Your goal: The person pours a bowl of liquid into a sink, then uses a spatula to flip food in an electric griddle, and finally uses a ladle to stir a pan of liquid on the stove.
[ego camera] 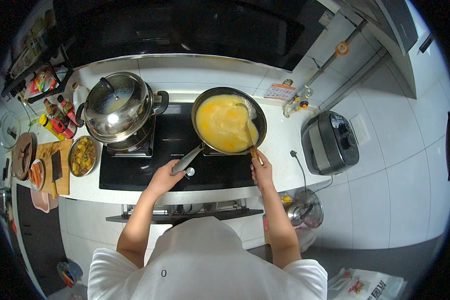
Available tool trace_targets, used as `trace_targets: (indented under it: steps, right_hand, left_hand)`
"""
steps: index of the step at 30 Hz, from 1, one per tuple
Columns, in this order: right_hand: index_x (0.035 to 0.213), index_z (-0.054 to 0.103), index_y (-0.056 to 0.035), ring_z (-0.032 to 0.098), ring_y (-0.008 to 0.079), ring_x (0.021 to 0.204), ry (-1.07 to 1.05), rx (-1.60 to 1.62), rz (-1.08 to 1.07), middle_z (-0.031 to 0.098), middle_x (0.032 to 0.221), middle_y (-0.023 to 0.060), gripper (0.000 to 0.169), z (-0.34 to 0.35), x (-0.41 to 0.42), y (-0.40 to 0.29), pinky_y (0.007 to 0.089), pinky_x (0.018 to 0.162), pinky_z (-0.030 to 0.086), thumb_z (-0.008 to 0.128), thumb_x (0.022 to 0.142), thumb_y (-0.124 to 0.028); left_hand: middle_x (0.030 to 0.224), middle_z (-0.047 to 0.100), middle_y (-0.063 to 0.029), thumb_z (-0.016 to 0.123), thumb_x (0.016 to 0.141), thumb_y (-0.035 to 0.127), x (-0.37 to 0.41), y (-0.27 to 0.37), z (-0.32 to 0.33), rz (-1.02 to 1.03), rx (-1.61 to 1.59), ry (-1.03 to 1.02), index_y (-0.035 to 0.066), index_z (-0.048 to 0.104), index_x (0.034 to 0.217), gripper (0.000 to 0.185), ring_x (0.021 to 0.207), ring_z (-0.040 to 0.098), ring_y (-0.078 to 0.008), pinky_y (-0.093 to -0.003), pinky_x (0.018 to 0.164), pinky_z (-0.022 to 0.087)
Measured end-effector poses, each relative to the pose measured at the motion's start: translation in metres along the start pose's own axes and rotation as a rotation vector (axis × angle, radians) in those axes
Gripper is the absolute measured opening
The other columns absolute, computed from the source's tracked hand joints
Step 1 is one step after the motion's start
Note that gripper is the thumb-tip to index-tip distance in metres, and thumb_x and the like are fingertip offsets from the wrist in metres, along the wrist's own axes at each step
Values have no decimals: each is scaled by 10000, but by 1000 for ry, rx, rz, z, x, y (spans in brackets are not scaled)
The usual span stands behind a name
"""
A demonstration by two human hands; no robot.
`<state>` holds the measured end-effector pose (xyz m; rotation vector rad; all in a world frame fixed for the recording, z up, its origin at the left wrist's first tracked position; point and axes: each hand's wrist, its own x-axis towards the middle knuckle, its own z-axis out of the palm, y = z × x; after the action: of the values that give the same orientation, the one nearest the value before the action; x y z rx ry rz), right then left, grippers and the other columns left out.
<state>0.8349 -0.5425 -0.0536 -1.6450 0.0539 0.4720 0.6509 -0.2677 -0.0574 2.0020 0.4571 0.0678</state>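
Note:
A dark frying pan (pixel 263 127) rests over the right burner of the black gas hob (pixel 165 176). Yellow liquid that looks like egg (pixel 221 123) covers most of its base, with deeper orange patches. My left hand (pixel 165 177) grips the pan's grey handle (pixel 187 159) from the lower left. In my right hand (pixel 261 168) is the wooden handle of a metal spatula or ladle (pixel 250 131); its head lies partly sunk in the yellow liquid at the pan's right side.
A lidded steel pot (pixel 116 112) occupies the left burner. Left of it are a bowl of chopped food (pixel 82 155), a cleaver (pixel 56 167) on a wooden cutting board (pixel 65 146), and several bottles (pixel 58 123). An electric cooker (pixel 332 142) stands right, its cord (pixel 300 167) trailing over the counter edge.

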Motion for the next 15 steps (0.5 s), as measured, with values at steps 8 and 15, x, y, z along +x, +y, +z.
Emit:
trace_targets:
  steps: [8,15]
  right_hand:
    - [1421,405,-122,375,58,479,-120,150,124,511,682,4,493,22,-11,1,210,397,293,541,947,-109]
    - [1402,422,-157,352,51,478,-287,437,309,515,713,18,464,33,-24,-2,193,390,266,547,955,-152]
  left_hand:
    - [998,666,-205,665,841,274,0,-1,1,4,5,10,42,570,1202,439,954,651,-337,-363,823,490]
    - [992,667,-206,664,845,279,1,-9,2,31,4,25,42,570,1198,436,947,654,-337,-361,820,491]
